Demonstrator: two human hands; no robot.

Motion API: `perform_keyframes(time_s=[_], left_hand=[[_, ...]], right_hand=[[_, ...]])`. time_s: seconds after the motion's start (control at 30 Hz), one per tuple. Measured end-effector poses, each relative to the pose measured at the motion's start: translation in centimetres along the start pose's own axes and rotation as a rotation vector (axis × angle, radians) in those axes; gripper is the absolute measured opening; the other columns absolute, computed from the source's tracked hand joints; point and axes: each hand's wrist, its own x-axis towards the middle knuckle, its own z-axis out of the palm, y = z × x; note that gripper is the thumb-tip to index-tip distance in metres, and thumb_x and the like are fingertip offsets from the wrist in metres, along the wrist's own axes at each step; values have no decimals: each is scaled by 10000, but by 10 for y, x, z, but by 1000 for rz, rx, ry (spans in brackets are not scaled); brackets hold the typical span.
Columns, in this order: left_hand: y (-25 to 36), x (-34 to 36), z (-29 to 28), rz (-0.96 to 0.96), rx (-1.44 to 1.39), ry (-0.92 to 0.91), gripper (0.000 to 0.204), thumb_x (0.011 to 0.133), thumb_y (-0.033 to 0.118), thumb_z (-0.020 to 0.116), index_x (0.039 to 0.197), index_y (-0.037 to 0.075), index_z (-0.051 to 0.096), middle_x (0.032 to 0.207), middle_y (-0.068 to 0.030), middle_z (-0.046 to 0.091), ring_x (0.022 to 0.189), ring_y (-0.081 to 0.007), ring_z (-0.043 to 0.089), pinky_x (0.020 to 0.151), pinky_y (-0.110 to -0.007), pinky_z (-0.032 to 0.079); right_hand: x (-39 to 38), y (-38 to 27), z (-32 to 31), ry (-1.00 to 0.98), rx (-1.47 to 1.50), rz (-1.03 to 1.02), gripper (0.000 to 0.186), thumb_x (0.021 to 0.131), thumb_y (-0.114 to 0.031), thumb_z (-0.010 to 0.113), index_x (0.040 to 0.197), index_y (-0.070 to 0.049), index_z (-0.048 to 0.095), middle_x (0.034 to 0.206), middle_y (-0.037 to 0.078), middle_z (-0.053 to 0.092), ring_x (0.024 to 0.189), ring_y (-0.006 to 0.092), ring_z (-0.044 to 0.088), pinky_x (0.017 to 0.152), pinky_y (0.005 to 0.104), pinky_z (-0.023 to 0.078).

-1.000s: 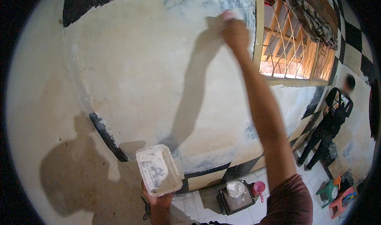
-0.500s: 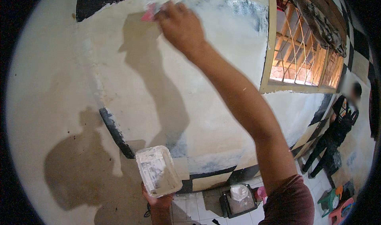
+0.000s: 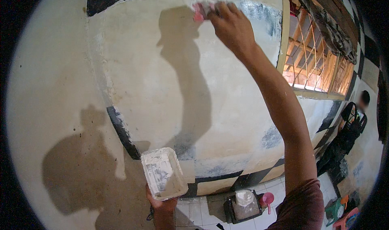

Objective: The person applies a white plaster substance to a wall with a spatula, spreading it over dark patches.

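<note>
My right hand (image 3: 231, 26) is raised high on the pale wall (image 3: 133, 76), closed on a pink scraper (image 3: 198, 13) pressed against the upper part beside patchy blue-grey smears. The arm's shadow falls down the wall to its left. Low in the middle, my left hand (image 3: 161, 202) grips a white plastic tray (image 3: 175, 177) from beneath, partly hidden by it; white paste coats the tray's inside.
A barred window (image 3: 308, 51) with draped dark cloth is at upper right. Another person (image 3: 348, 128) in black stands against the right wall. On the tiled floor (image 3: 190, 213) are a black crate (image 3: 229, 207) with a white bag (image 3: 245, 197), a pink dipper (image 3: 267, 198) and small stools (image 3: 350, 218).
My right hand swept left along the top of the wall, then moved back rightward with the scraper. The left hand and tray stay low; the view has shifted slightly.
</note>
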Motion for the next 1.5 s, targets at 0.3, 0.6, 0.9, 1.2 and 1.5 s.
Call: perform_keyframes(time_s=[0.3, 0.6, 0.9, 1.2, 1.5], left_hand=[[9, -1, -8, -21, 19, -92, 570, 904, 459, 475, 1352, 106, 475, 1314, -105, 551, 1166, -334, 559, 933, -571, 481], [9, -4, -8, 35, 199, -114, 565, 909, 513, 413, 1337, 158, 512, 1312, -77, 560, 1172, -345, 554, 904, -616, 470], [1, 2, -18, 26, 125, -23, 608, 908, 558, 368, 1371, 177, 470, 1333, -71, 527, 1208, -336, 524, 949, -609, 441], [14, -2, -11, -27, 170, -131, 546, 921, 489, 404, 1338, 148, 493, 1267, -79, 569, 1138, -325, 569, 869, -553, 510], [16, -4, 9, -89, 102, -2, 558, 918, 514, 372, 1306, 146, 533, 1213, -62, 609, 1098, -295, 600, 863, -559, 514]], right_hand=[[-43, -31, 4, -200, 126, -43, 204, 798, -140, 601, 993, -110, 652, 1022, 89, 577, 978, 287, 588, 755, 408, 551], [-3, 25, 8, -178, -50, 689, 212, 831, -159, 565, 1001, -86, 669, 961, 175, 616, 792, 372, 652, 673, 471, 547], [94, -263, 76, -271, 563, 373, 279, 842, -162, 555, 925, 93, 631, 981, 247, 564, 876, 356, 631, 693, 453, 568], [25, -98, 47, 172, 194, 81, 166, 746, -150, 624, 901, -136, 683, 1000, 58, 564, 910, 272, 572, 684, 414, 498], [-160, -75, -3, -264, 136, -144, 493, 742, -202, 641, 1224, -125, 574, 1209, 81, 500, 1122, 271, 530, 896, 410, 502]])
